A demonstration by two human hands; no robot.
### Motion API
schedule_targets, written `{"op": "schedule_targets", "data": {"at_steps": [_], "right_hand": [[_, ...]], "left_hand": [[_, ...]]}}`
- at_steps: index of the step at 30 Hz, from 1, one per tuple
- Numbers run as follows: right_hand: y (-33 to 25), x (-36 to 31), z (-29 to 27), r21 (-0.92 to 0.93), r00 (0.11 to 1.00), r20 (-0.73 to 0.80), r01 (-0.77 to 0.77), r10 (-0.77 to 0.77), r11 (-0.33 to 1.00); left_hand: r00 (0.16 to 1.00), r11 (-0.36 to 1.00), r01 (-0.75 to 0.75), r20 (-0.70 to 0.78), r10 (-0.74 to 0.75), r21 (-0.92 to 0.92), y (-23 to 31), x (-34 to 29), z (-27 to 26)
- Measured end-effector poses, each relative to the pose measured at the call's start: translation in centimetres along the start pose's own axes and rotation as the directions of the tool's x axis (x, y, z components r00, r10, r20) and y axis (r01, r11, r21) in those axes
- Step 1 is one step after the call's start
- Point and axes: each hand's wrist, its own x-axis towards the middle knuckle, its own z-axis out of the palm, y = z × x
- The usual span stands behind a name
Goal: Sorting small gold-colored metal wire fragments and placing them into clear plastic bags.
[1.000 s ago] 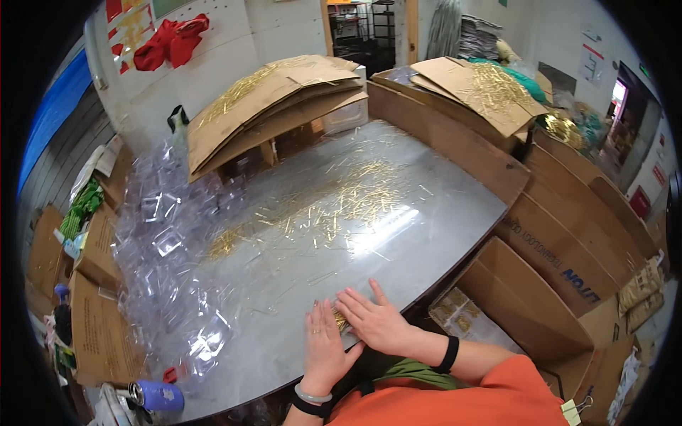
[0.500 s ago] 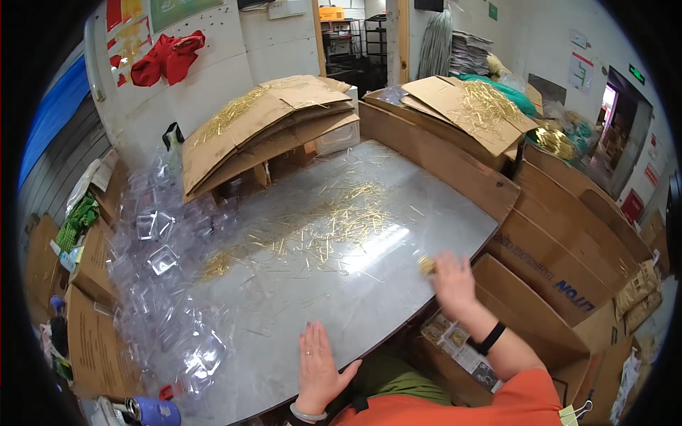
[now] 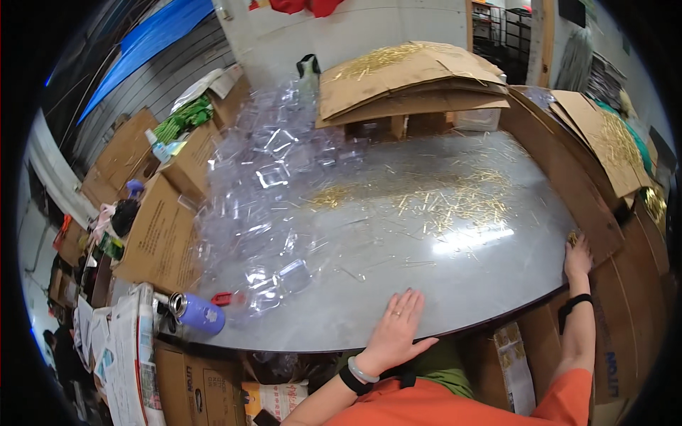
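My left hand (image 3: 398,323) lies flat at the table's front edge, fingers stretched out and holding nothing. At the table's right corner, beside the low cardboard wall (image 3: 568,170), my right hand (image 3: 579,259) is closed around a small gold bundle (image 3: 572,238); the fingers partly hide it. Thin gold wire-like pieces (image 3: 465,202) lie scattered over the grey tabletop (image 3: 398,263), some bent at the end. A smaller gold clump (image 3: 331,196) rests farther left. Clear plastic boxes (image 3: 273,174) are heaped along the table's left side.
Stacked cardboard sheets (image 3: 405,82) with gold pieces on top stand at the back. More gold-strewn cardboard (image 3: 604,138) is at the far right. A purple bottle (image 3: 199,314) and a red object (image 3: 222,299) sit at the front left. Cartons (image 3: 163,234) flank the left side.
The view has turned left, so the table sits farther right in the picture. My right hand has moved to the table's right corner with the gold bundle. My left hand stays flat.
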Motion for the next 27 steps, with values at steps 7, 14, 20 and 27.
{"op": "schedule_targets", "data": {"at_steps": [7, 14, 20, 27], "right_hand": [[-8.8, -4.2, -8.9, 0.259, 0.865, -0.222, 0.498, -0.45, 0.828], [-31.8, -15.7, -16.5, 0.93, 0.487, 0.144, 0.231, -0.861, 0.286], [-42.8, -19.0, -12.9, 0.883, 0.548, 0.337, 0.099, -0.766, 0.459], [-38.3, -17.5, -14.9, 0.871, 0.281, 0.334, 0.271, -0.899, 0.409]], "left_hand": [[0.987, 0.989, 0.149, -0.064, -0.15, -0.023, -1.5, -3.5, -2.8], [0.912, 0.937, 0.334, -0.286, -0.294, 0.101, -4.9, -6.7, -4.2], [0.899, 0.938, 0.33, -0.337, -0.278, 0.107, -5.2, -6.4, -4.1], [0.818, 0.897, 0.34, -0.381, -0.431, -0.283, -5.3, -7.2, -4.6]]}}
